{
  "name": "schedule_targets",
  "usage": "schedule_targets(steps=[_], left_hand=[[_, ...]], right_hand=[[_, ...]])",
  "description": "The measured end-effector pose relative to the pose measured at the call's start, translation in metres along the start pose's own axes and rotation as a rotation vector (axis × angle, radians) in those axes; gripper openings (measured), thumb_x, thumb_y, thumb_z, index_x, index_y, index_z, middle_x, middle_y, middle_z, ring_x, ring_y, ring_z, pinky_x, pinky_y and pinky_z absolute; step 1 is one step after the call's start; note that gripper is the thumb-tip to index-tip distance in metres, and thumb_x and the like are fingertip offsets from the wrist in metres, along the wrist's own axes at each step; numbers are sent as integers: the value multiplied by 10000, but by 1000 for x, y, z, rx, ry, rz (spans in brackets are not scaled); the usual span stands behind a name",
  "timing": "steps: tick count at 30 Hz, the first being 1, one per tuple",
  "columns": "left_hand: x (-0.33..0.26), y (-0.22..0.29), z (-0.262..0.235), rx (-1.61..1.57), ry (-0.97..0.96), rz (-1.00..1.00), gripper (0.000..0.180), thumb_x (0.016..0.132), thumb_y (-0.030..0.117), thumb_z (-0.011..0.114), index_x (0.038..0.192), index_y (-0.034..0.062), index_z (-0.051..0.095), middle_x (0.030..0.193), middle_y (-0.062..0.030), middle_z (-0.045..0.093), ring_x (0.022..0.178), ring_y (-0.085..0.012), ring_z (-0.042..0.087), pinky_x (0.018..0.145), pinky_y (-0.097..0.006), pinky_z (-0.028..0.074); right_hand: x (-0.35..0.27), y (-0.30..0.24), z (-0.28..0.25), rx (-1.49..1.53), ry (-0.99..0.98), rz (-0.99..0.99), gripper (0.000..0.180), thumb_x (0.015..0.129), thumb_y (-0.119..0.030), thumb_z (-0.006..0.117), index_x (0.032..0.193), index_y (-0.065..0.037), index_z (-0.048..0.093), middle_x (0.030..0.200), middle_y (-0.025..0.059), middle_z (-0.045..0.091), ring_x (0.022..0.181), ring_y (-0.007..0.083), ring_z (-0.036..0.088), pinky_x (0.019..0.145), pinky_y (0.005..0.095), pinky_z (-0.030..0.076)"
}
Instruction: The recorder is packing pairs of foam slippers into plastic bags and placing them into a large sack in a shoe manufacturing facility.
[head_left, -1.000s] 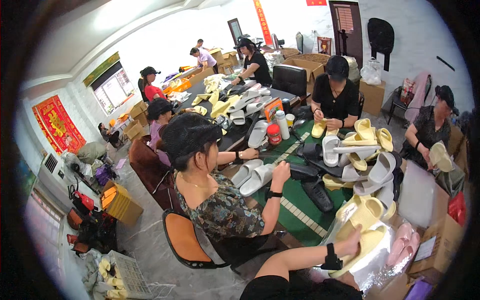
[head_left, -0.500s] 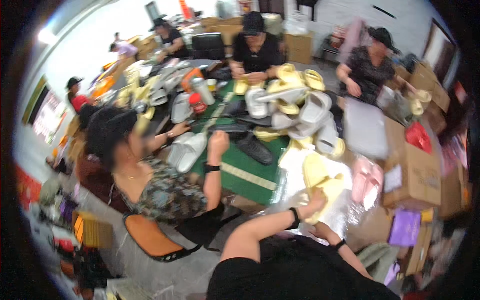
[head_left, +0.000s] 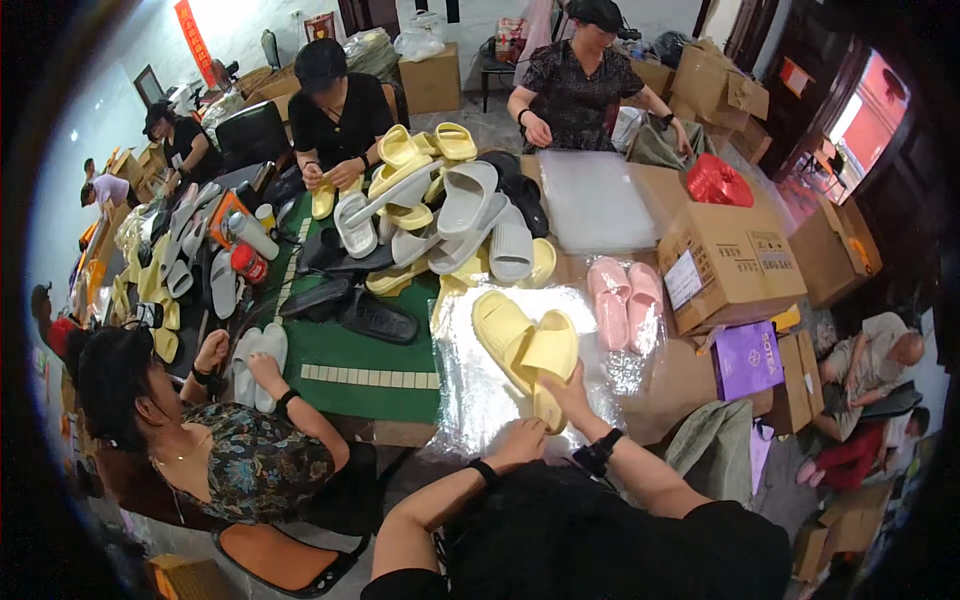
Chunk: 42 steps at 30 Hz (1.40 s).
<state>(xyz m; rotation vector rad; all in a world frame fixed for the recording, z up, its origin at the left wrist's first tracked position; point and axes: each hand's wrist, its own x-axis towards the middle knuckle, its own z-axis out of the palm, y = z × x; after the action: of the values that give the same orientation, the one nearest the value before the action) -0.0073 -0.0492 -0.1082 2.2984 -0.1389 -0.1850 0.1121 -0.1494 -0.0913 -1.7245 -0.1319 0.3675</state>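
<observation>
Two yellow slides lie close together in front of me, the left slide flatter and the right slide partly over it. My right hand is closed on the side of the right slide, below its strap. My left hand is beside that slide's heel end, fingers bent and fingertips touching the edge; what they hold, if anything, is hidden. Both slides are on shiny clear plastic sheets. To the right of them rests a pair of pink slides.
A mixed pile of grey, yellow and black slides stands beyond the sheets. Flat clear bags, a cardboard box and a purple box line the right. A co-worker sits at left; others work across the green table.
My view has turned to the right. My right hand has come up onto the yellow slide; my left hand has moved from the slide down to its heel end.
</observation>
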Motion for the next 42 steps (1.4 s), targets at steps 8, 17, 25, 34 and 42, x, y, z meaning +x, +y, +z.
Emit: schedule_targets(steps=[8,17,25,34,42], left_hand=[[-17,-40,9,297,70,-82,520,740,96,481,1252,141,407,1225,-210,404,1131,-338,401,925,-432,340],[-6,-32,3,558,127,155,493,777,169,485,1249,304,442,1343,-171,337,1182,-341,366,945,-483,296],[-13,-39,16,567,-31,128,324,812,314,454,1108,308,586,1297,-178,398,1202,-403,308,930,-526,272],[-11,-35,12,610,-116,-31,374,889,369,362,1153,186,554,1334,-177,350,1204,-416,309,944,-527,241],[-11,-49,24,603,-45,-64,278,862,330,391,1068,273,569,1308,-203,378,1204,-416,333,956,-532,271]], right_hand=[[1,-35,-30,-412,72,-59,589,764,-115,569,1287,-85,298,1019,206,568,933,355,565,802,399,445],[77,-72,-29,-773,207,-512,425,799,-146,522,1215,-124,435,1053,151,555,817,363,565,695,427,449],[116,-46,-30,-704,171,-333,461,741,29,472,1164,-152,439,1033,167,562,884,380,554,678,401,446],[118,-44,4,-644,86,-465,490,755,14,511,1212,-125,405,1111,188,513,1004,367,504,807,412,410],[118,2,18,-885,-85,-314,269,708,-206,603,946,-80,608,1031,195,506,1013,360,461,851,448,372]])
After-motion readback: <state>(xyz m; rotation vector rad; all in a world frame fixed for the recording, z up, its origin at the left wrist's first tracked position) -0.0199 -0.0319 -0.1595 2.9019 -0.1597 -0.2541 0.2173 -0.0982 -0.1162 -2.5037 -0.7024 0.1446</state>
